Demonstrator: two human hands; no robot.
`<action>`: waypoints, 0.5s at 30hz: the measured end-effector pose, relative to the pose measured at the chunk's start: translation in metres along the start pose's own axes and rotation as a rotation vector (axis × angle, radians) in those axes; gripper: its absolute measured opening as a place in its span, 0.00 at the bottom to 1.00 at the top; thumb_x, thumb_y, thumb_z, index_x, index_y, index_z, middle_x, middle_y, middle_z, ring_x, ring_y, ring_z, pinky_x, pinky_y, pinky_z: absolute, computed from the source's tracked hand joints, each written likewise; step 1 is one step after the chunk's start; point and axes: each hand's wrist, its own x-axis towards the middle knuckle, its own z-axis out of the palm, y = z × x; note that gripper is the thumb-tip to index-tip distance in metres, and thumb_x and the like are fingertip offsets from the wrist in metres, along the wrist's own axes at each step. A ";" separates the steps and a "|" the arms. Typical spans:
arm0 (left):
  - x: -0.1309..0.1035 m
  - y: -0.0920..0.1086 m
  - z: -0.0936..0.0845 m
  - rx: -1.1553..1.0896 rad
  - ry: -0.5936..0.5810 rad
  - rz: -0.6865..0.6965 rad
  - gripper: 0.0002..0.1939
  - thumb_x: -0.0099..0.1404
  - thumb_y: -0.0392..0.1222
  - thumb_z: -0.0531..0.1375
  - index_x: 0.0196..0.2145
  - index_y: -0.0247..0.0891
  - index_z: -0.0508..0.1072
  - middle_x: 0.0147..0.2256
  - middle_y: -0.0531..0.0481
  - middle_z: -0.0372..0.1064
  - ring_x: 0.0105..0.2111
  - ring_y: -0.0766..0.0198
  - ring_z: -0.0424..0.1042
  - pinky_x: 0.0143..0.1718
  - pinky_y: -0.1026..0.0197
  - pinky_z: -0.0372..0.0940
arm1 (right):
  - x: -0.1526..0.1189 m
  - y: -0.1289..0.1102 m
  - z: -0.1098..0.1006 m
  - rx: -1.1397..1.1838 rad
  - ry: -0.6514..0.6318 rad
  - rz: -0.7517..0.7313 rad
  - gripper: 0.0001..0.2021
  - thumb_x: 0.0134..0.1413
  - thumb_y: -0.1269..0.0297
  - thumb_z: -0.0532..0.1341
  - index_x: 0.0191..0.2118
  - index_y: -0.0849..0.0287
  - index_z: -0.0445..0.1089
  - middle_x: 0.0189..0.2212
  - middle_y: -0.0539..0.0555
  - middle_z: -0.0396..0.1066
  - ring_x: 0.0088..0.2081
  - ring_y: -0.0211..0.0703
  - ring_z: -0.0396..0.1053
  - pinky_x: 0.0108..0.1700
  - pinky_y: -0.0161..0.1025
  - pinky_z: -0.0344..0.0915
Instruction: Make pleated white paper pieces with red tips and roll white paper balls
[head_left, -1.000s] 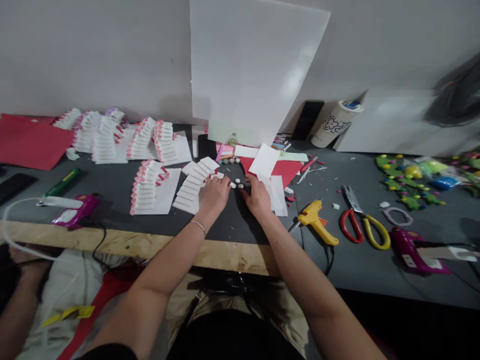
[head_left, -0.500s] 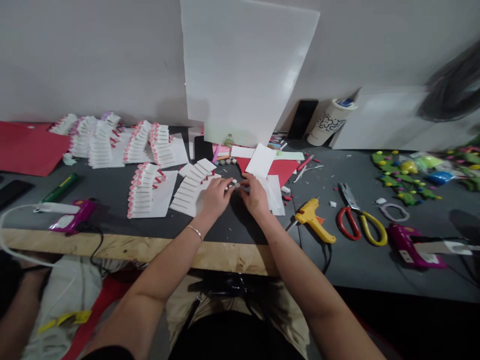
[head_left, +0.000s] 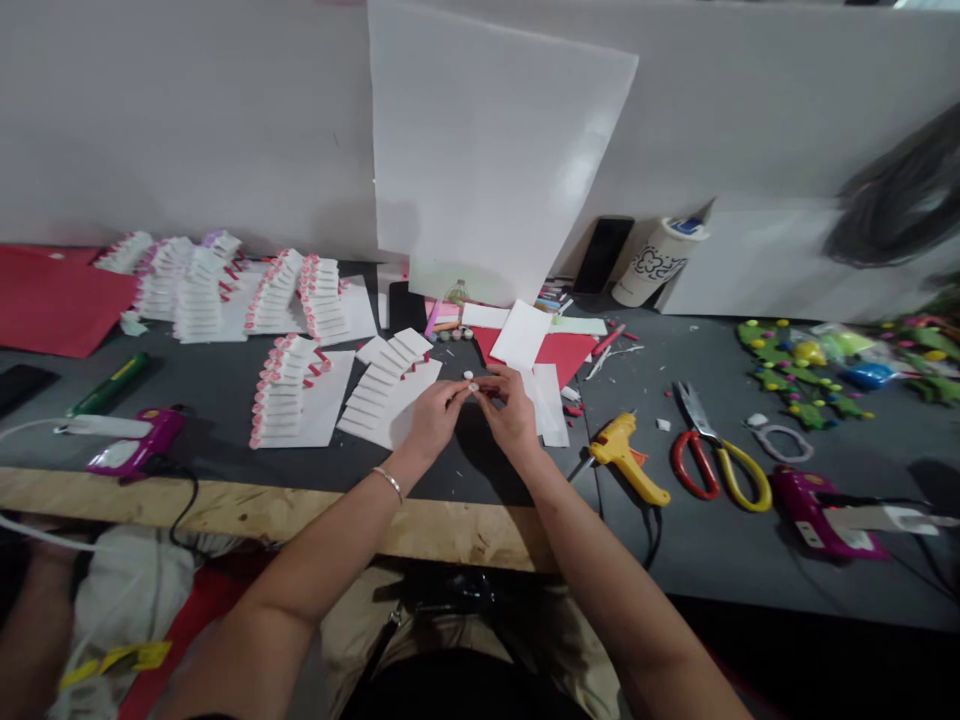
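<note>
My left hand (head_left: 437, 415) and my right hand (head_left: 512, 408) meet over the dark table, fingertips pinched around a tiny pale piece (head_left: 473, 387) that is too small to name. Just beyond the fingertips is a small white round piece (head_left: 468, 375). Beside my left hand lies a white card (head_left: 405, 405) with a fan of white strips (head_left: 375, 388). Further left is another card with strips ending in pink round tips (head_left: 281, 392). White paper (head_left: 523, 333) and red paper (head_left: 566, 350) lie behind my right hand.
A yellow glue gun (head_left: 626, 455), red-and-yellow-handled scissors (head_left: 705, 445) and a purple device (head_left: 821, 515) are to the right. Another purple device (head_left: 142, 440) and a green pen (head_left: 112, 383) are left. A cup (head_left: 656, 262) stands behind. A person's leg (head_left: 52, 620) is at lower left.
My fingertips have come together around the tiny piece; they were apart before. The view has tilted slightly upward, so the table sits a little lower.
</note>
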 end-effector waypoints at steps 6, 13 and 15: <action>-0.005 0.009 0.001 -0.050 -0.057 0.000 0.14 0.70 0.44 0.56 0.50 0.40 0.75 0.46 0.41 0.76 0.45 0.56 0.74 0.49 0.52 0.69 | 0.000 -0.006 0.004 0.051 0.110 0.049 0.17 0.54 0.58 0.64 0.47 0.54 0.61 0.34 0.52 0.76 0.36 0.43 0.76 0.42 0.44 0.74; -0.011 0.011 -0.001 -0.298 -0.063 -0.191 0.21 0.69 0.49 0.56 0.55 0.38 0.71 0.47 0.41 0.76 0.37 0.60 0.76 0.39 0.58 0.71 | -0.001 -0.004 0.006 0.003 0.193 -0.002 0.14 0.55 0.57 0.65 0.45 0.54 0.64 0.36 0.54 0.76 0.37 0.43 0.77 0.41 0.43 0.75; -0.010 0.010 -0.003 -0.406 -0.026 -0.311 0.22 0.68 0.52 0.57 0.54 0.38 0.71 0.41 0.43 0.77 0.30 0.63 0.74 0.32 0.61 0.70 | -0.003 -0.003 0.005 -0.037 0.205 -0.015 0.12 0.55 0.58 0.65 0.44 0.54 0.67 0.37 0.55 0.75 0.38 0.43 0.76 0.41 0.43 0.75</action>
